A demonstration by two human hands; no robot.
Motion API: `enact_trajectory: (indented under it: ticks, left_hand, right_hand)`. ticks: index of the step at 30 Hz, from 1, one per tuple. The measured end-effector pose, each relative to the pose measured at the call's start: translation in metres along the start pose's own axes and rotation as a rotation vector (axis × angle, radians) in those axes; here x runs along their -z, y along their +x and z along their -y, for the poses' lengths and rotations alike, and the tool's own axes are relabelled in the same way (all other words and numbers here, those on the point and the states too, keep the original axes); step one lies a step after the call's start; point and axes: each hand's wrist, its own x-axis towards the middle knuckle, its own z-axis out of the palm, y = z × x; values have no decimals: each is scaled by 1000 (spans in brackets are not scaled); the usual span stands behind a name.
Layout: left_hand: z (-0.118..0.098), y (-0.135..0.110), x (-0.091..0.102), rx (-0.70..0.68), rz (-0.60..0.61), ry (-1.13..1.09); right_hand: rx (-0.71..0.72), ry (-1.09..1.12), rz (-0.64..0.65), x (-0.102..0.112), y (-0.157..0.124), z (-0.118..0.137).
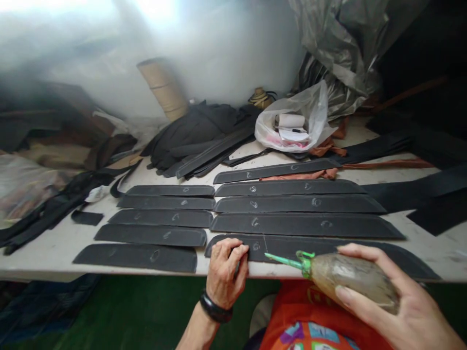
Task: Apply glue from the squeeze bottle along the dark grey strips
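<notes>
Table (47, 257), bearing two columns of strips, five per column: left column of strips (153, 233), right column of strips (299, 206). Left hand (226, 272) rests on the front strip (321, 248) of the right column, at the table's front edge. Squeeze bottle (350, 277) held in right hand (408, 301), above that strip's front edge. Behind the columns, left to right: cardboard tube (162, 90), cloth pile (197, 131), plastic bag (288, 126). Small offcut (86, 218) lies left of the left column.
</notes>
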Motion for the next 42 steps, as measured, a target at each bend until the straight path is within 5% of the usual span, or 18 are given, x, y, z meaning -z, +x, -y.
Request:
enact_trajectory:
  ticks: [11, 20, 29, 38, 42]
  left_hand:
    - [8, -2, -8, -58, -78, -103]
    - [8, -3, -9, -47, -71, -113]
    - [9, -3, -9, -34, -46, -108]
    - [8, -3, -9, -26, -55, -102]
    - [7, -3, -8, -21, -60, -104]
  right_hand:
    - [161, -255, -23, -39, 11, 25]
    - [307, -383, 27, -24, 24, 9]
    - [250, -377, 20, -23, 23, 2]
    - [239, -342, -164, -25, 27, 17]
    - [309, -390, -74, -28, 27, 14]
